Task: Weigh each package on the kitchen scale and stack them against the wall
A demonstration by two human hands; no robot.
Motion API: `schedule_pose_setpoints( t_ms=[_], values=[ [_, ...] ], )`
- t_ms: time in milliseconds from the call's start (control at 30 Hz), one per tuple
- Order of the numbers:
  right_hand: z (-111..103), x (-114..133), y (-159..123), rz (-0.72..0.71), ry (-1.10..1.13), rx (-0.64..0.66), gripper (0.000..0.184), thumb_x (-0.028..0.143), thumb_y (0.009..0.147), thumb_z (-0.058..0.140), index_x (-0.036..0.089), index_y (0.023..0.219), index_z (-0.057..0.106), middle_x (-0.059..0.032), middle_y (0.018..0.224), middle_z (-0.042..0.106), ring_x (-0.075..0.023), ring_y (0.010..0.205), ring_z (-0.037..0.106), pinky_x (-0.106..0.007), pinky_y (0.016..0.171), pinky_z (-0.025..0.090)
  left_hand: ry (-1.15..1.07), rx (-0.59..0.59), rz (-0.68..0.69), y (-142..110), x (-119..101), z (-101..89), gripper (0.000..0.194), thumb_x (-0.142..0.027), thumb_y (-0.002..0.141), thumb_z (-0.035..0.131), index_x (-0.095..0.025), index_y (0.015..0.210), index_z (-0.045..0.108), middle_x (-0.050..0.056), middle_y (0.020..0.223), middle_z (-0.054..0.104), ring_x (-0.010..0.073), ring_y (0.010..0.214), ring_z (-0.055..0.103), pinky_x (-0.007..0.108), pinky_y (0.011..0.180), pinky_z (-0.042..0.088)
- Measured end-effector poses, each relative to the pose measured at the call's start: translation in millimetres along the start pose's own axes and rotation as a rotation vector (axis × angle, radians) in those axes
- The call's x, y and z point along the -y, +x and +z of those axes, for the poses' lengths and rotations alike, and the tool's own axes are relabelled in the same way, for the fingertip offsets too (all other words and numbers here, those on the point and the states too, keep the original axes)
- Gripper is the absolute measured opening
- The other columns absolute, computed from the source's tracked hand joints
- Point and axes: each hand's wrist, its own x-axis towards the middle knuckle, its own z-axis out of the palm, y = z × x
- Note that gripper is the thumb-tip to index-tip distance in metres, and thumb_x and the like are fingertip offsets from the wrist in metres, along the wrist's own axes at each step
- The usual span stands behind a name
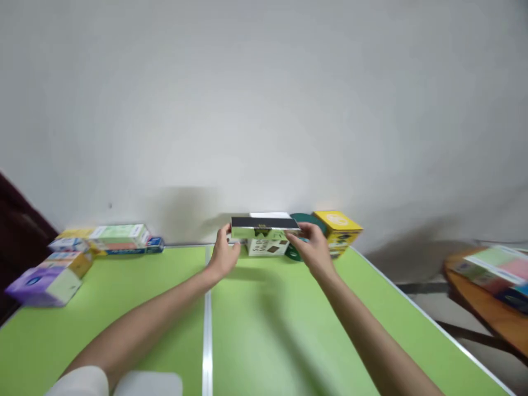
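Observation:
A long, flat box point(264, 222) with a black strip along its top edge is held level between my two hands, above the far part of the green table point(247, 330). My left hand point(225, 254) grips its left end, thumb in front. At the right end, my right hand point(311, 247) pinches it with the thumb and fingers. Just behind and below it stands a white box point(268, 248) with dark lettering and a brown square, partly hidden. A dark green round thing point(293, 254) is behind my right hand, beside a yellow box point(339, 223).
Along the wall at left lie a green-and-white box point(119, 235), a small blue box point(155, 245) and a purple pack point(45, 286). A white strip point(207, 324) crosses the table. To the right, a wooden stool point(466, 291) carries blurred boxes point(499, 269).

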Motion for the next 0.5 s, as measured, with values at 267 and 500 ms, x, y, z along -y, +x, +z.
schedule_pose_setpoints(
  t_ms=[267, 500],
  values=[
    [34.4, 24.0, -196.7, 0.234, 0.03, 0.642, 0.051, 0.039, 0.067, 0.07, 0.019, 0.112, 0.056, -0.0065, 0.094, 0.067, -0.0231, 0.08, 0.062, -0.037, 0.073, 0.052, 0.209, 0.071, -0.266, -166.2, 24.0, -168.2, 0.038, -0.026, 0.075, 0.063, -0.023, 0.112, 0.059, 0.008, 0.114, 0.059, 0.0243, 0.107, 0.055, 0.042, 0.095, 0.044],
    [65.4, 55.9, -307.8, 0.096, -0.065, 0.836, 0.033, 0.026, 0.075, 0.062, 0.024, 0.107, 0.056, -0.004, 0.096, 0.062, -0.0198, 0.081, 0.058, -0.032, 0.075, 0.049, 0.25, 0.106, -0.421, -275.8, 51.8, -256.6, 0.04, -0.028, 0.072, 0.067, -0.027, 0.111, 0.061, 0.006, 0.123, 0.056, 0.026, 0.118, 0.05, 0.044, 0.102, 0.039]
  ],
)
